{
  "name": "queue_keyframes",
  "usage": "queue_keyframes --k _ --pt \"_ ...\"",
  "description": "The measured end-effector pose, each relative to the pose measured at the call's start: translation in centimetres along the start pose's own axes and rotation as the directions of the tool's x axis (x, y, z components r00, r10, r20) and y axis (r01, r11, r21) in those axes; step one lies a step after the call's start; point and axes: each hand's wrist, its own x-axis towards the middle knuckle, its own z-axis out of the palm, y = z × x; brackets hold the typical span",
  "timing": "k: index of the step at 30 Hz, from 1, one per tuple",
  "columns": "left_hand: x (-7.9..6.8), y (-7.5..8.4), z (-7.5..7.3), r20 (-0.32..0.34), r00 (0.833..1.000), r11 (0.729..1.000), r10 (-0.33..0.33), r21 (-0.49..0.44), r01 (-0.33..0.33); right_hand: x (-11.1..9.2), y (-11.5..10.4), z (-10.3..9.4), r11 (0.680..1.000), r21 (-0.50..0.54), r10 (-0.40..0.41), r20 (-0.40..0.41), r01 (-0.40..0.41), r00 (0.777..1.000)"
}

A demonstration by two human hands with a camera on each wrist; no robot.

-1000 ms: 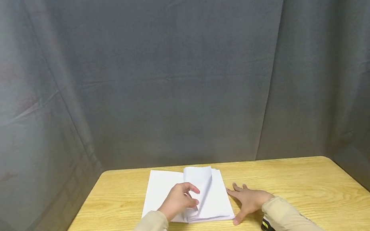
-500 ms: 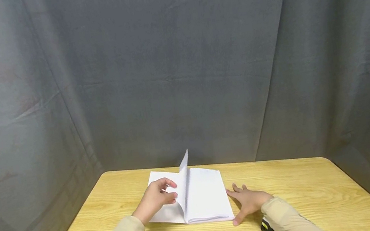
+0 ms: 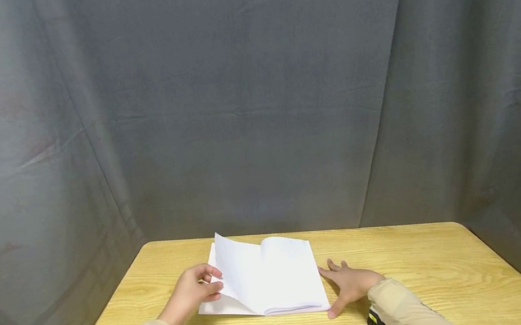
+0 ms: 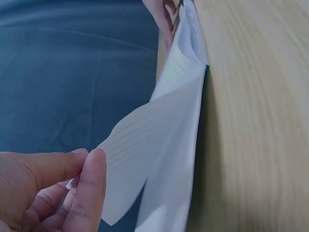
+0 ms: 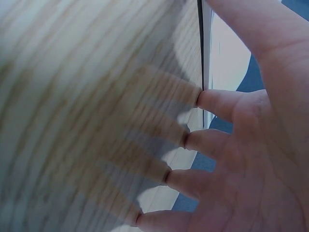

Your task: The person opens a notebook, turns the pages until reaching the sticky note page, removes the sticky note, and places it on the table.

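Fingers clamped on its outer edge, a person's left hand [image 3: 193,288] holds a raised page [image 3: 238,271] at the left of an open ruled notebook [image 3: 293,276] on the wooden surface [image 3: 421,273] — the right hand [image 3: 351,283], fingers spread, rests at the notebook's right edge. A light, low sweep outward should avoid creasing.

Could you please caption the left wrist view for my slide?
Left hand pinches a lined page of an open notebook.

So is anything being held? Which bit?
The left hand pinches a raised page by its free outer edge. The right hand holds nothing, resting beside the notebook.
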Motion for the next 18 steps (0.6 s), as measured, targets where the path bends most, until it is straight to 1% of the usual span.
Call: queue_keyframes --k 4,10,15,18 --pt "-0.3 -0.7 -0.3 -0.035 0.999 0.999 -0.04 0.025 0.041 0.1 0.2 0.1 1.0 -0.003 -0.003 -0.001 0.003 1.0" --pt "-0.3 -2.1 -0.4 -0.056 0.997 0.994 -0.058 0.094 0.063 0.1 0.2 0.1 1.0 -0.005 0.002 0.001 -0.002 1.0" --pt "-0.2 -3.5 -0.4 -0.049 0.995 0.989 -0.091 0.115 0.096 0.0 -0.2 0.0 1.0 -0.006 0.012 0.003 -0.012 1.0" --pt "-0.3 -3.8 -0.5 -0.032 0.994 0.986 -0.105 0.126 0.108 -0.1 -0.4 -0.1 1.0 -0.005 0.016 0.006 -0.016 1.0"
